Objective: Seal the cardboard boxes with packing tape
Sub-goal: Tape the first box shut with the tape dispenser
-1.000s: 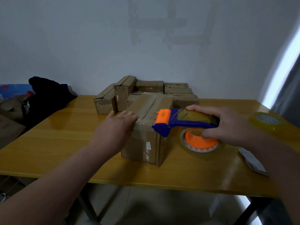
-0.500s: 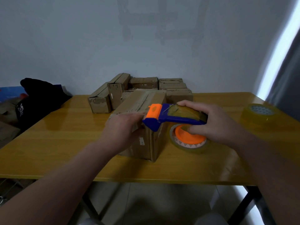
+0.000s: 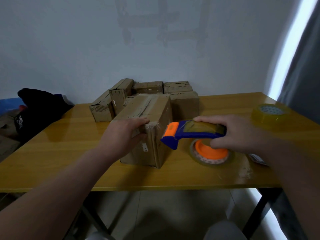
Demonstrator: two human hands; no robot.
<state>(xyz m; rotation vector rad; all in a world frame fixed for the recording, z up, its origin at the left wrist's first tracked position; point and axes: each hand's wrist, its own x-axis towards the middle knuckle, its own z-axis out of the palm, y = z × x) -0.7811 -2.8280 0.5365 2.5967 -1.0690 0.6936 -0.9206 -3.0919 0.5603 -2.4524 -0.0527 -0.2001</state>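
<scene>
A person stands at a yellow wooden table (image 3: 52,153), sealing a cardboard box (image 3: 155,115) that sits in the middle of it.

The left hand (image 3: 124,135) clasps the box's near top corner. Its fingers lie over the top edge and its thumb presses the near face, on a crinkled end of clear tape (image 3: 152,126).

The right hand (image 3: 239,134) is wrapped firmly round a blue and orange tape dispenser (image 3: 194,134), fingers over its back and thumb underneath.

A second ago the dispenser's orange head sat on that same corner of the box. It has since swung off to the right of the box and lower, and open air now shows between the two. The left hand has slid from the box's top onto the corner.

This reads as one strip finished: tape runs along the top seam and turns down over the near edge, and the left hand is pressing it flat. I cannot tell whether the tape has been cut from the roll.

Behind the box, touching its far side, is a pile of smaller boxes (image 3: 147,87), probably waiting their turn. Far to the box's right rests a spare roll of tape (image 3: 270,112). Far to its left, beyond the table's edge, lies a black bag (image 3: 39,104).
</scene>
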